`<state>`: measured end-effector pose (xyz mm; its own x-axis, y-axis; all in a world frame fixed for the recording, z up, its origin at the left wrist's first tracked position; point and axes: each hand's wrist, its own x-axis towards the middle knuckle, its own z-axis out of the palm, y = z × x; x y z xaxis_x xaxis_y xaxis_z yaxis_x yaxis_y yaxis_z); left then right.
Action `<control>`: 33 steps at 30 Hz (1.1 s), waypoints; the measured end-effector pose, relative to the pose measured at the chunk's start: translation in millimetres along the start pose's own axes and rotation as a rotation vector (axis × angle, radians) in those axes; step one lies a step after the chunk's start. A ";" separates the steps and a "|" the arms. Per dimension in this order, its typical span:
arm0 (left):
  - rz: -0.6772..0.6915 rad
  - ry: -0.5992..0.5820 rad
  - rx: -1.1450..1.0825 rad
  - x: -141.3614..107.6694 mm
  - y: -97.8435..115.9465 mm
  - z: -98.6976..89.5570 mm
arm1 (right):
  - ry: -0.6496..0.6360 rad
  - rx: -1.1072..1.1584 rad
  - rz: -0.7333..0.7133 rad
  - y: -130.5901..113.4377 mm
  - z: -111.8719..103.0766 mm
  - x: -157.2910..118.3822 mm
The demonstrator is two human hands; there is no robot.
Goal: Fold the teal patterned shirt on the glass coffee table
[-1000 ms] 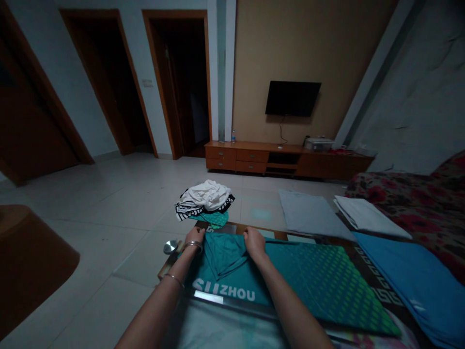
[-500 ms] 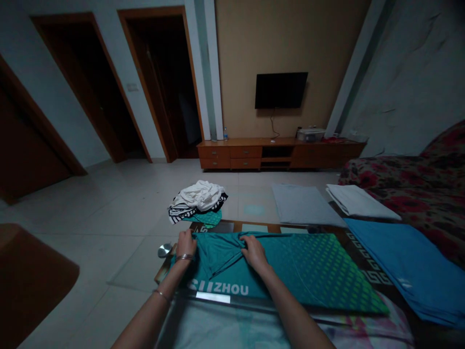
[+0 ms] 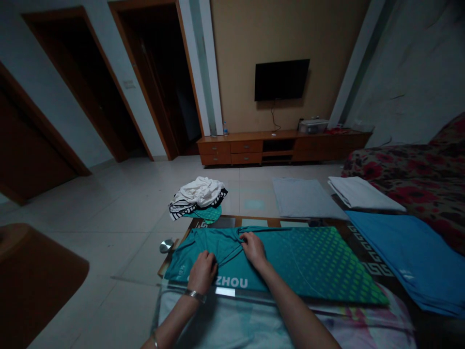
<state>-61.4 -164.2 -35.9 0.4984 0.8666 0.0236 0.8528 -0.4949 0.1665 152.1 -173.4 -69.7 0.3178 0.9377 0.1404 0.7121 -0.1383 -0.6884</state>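
A teal T-shirt (image 3: 298, 261) with white "ZHOU" lettering and a green dotted pattern at its right end lies folded lengthwise on the glass-topped table (image 3: 225, 292). My left hand (image 3: 202, 272) is closed on the loose sleeve fabric near the lettering and covers part of the print. My right hand (image 3: 254, 249) pinches the shirt near its far edge, around the middle of its length. The fingertips of both hands are partly hidden. Wrinkles run across the cloth between and left of the hands.
A rumpled clothes pile (image 3: 199, 194) sits at the table's far left. Folded grey cloth (image 3: 307, 198), white cloth (image 3: 363, 194) and blue cloth (image 3: 410, 261) lie to the right. A round metal object (image 3: 166, 245) is at the left corner. A brown rounded seat (image 3: 39, 281) stands left.
My left hand has moved from the shirt's far left corner toward me and right, down to the lettering. The left end now lies spread out. My right hand keeps its pinch.
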 end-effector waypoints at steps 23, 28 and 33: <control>-0.044 0.120 -0.133 -23.4 -19.0 -5.7 | 0.005 -0.001 -0.112 2.0 -14.8 -17.9; 0.001 -0.061 -0.106 -25.5 -14.1 -6.3 | -0.097 -0.045 -0.084 6.2 -20.3 -18.7; -0.074 0.043 -0.289 -13.7 -22.6 -3.2 | -0.073 -0.063 -0.014 -1.4 -26.2 -11.7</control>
<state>-88.0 -164.7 -36.8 0.4241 0.9047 0.0412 0.8039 -0.3970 0.4428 163.8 -192.6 -51.8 0.2628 0.9601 0.0955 0.7550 -0.1430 -0.6400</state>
